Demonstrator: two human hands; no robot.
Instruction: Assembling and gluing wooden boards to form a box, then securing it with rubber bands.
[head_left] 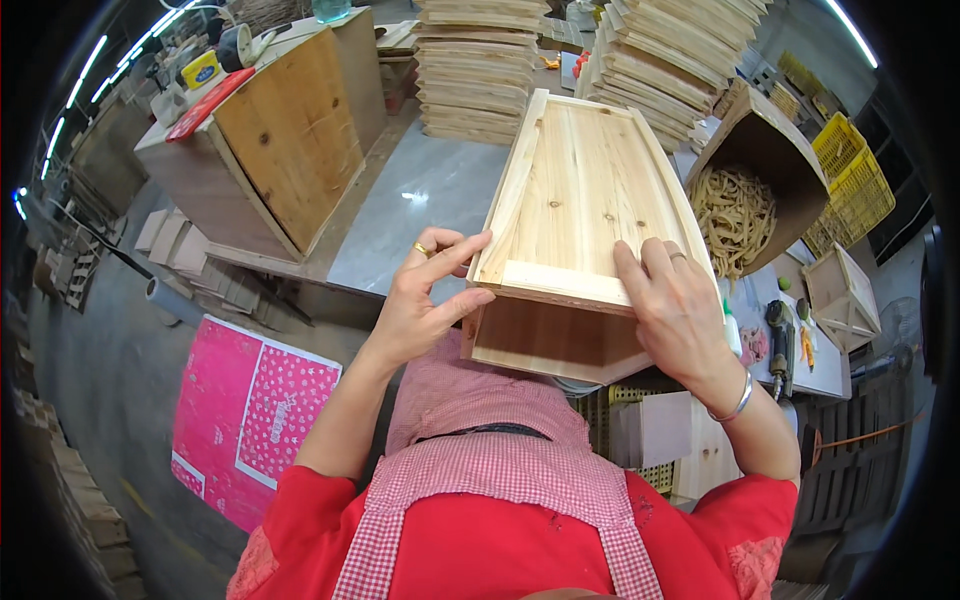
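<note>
A pale wooden box (575, 185) with a framed, knotted plank panel on top lies across the edge of the grey work table. Its near end is open, and a dark hollow shows under the panel. My left hand (430, 295) takes hold of the near left corner, index finger on the frame and thumb against the front edge. At the near right corner, my right hand (678, 318) presses bent fingers onto the panel, with the palm around the edge. The right thumb is hidden.
Tall stacks of wooden panels (478, 70) stand behind the box. To the right, a carton (760, 150) holds tangled tan strips (732, 220) near a power tool (780, 340) and yellow crates (850, 185). A wooden cabinet (290, 140) is at left; a pink sheet (225, 400) lies below.
</note>
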